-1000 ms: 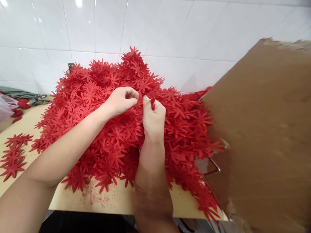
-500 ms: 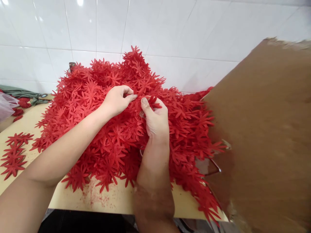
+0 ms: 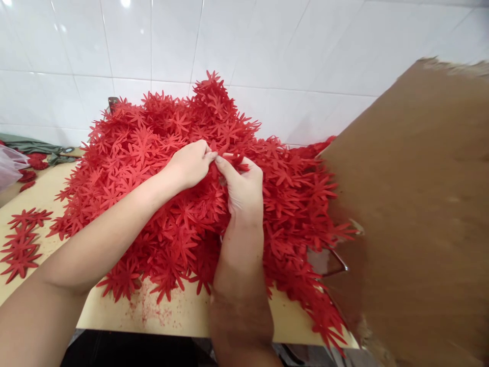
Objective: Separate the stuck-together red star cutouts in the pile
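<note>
A big heap of red flower-shaped cutouts (image 3: 141, 148), each with long narrow petals, covers the middle of the table. In front of its upper part my left hand (image 3: 193, 162) is closed, thumb and index finger pinched on a red petal. Its fingertips meet those of my right hand (image 3: 242, 183). That hand is closed round a red cutout (image 3: 239, 162), whose petals stick out above the thumb and curled fingers. How far the held piece reaches behind my fingers is hidden.
A large brown cardboard sheet (image 3: 416, 214) stands at the right. On the pale table (image 3: 183, 311), a short row of red cutouts (image 3: 22, 244) lies at the left. Behind rises a white tiled wall (image 3: 267, 46). Green cloth (image 3: 34, 147) and translucent plastic (image 3: 11, 165) lie far left.
My hands were slightly apart half a second ago and now touch at the fingertips. The right hand has shifted slightly left, while the heap looks the same.
</note>
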Available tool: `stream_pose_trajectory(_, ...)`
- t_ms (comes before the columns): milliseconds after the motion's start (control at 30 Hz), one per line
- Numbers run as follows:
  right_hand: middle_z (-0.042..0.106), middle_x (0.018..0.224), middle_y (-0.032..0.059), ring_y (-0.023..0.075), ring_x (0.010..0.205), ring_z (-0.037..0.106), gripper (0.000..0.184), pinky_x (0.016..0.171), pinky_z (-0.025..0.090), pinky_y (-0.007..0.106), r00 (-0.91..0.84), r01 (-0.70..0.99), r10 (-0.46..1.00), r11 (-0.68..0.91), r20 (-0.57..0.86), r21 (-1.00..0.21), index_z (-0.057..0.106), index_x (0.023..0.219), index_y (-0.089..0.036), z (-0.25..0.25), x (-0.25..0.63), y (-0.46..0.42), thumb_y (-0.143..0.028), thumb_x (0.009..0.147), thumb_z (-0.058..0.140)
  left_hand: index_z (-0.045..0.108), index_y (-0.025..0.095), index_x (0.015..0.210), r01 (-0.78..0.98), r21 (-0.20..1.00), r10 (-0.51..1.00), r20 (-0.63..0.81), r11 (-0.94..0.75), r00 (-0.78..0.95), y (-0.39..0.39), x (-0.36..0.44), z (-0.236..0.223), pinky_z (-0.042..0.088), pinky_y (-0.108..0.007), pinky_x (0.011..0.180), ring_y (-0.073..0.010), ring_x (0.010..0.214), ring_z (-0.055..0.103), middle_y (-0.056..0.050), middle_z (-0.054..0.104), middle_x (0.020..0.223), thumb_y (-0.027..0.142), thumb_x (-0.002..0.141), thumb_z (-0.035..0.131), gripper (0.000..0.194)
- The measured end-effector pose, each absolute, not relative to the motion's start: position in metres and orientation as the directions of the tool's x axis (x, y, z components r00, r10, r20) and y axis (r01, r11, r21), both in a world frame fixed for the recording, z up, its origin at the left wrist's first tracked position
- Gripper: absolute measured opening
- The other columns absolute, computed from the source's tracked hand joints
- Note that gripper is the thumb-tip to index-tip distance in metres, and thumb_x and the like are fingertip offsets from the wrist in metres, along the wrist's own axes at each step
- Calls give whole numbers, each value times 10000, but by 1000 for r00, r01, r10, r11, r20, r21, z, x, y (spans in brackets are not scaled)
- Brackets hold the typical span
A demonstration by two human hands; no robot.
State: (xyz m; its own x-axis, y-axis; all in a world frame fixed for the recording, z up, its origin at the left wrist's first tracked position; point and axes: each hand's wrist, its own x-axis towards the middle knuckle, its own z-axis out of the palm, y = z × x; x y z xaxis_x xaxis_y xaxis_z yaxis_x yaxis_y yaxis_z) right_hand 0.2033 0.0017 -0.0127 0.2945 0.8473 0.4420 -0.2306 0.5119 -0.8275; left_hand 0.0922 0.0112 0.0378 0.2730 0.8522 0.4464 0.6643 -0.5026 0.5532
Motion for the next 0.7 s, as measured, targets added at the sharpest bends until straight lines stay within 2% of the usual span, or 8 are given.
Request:
stream_pose_trajectory(67, 663, 705, -20, 94, 644, 593, 280, 718, 514, 279, 333, -224, 838, 515, 431, -828, 646, 748, -164, -15, 204, 5, -327, 551, 761, 361, 180, 579, 654, 566, 854, 445, -502, 270, 10, 93, 38, 268, -286, 618, -100, 585, 362, 21, 425, 611, 270, 863, 433, 306)
stream_pose_trajectory(167, 655, 710, -18, 97, 666, 587, 249, 739, 494, 280, 386, -125, 771, 588, 507, -799, 636, 745, -167, -17, 206, 9, -349, 603, 729, 403, 170, 580, 619, 579, 839, 459, -532, 292, 8, 92, 39, 284, -275, 613, -93, 571, 368, 25, 444, 595, 306, 862, 448, 316)
stream_pose_trajectory(333, 526, 575, -54, 60, 552, 462, 259, 606, 429, 225, 420, -23, 697, 648, 580, -762, 562, 629, -170, -17, 208, 8, -403, 700, 648, 545, 157, 796, 524, 606, 787, 568, -599, 242, 2, 87, 41, 358, -261, 679, -104, 668, 474, -4, 584, 742, 356, 803, 549, 199)
stream_pose_trajectory(433, 441, 521, -64, 48, 503, 385, 347, 530, 380, 207, 459, -31, 685, 648, 565, -761, 498, 560, -171, -16, 205, 6, -452, 721, 620, 576, 150, 898, 431, 622, 756, 567, -654, 328, -1, 88, 42, 387, -253, 718, -108, 736, 517, -22, 616, 833, 289, 778, 578, 183)
stream_pose_trajectory(567, 530, 579, -41, 71, 557, 471, 363, 571, 437, 225, 389, -73, 730, 633, 562, -771, 547, 615, -166, -17, 202, 7, -510, 711, 615, 598, 133, 854, 373, 674, 765, 500, -638, 407, -1, 90, 42, 368, -256, 646, -93, 629, 460, 7, 546, 689, 242, 752, 590, 150)
stream_pose_trajectory(700, 569, 668, -32, 72, 593, 508, 327, 584, 454, 218, 371, -74, 743, 621, 557, -780, 616, 785, -179, -17, 207, 7, -491, 690, 648, 565, 133, 758, 271, 760, 806, 532, -590, 261, 8, 89, 40, 335, -249, 603, -67, 537, 367, 52, 415, 569, 103, 729, 540, 49)
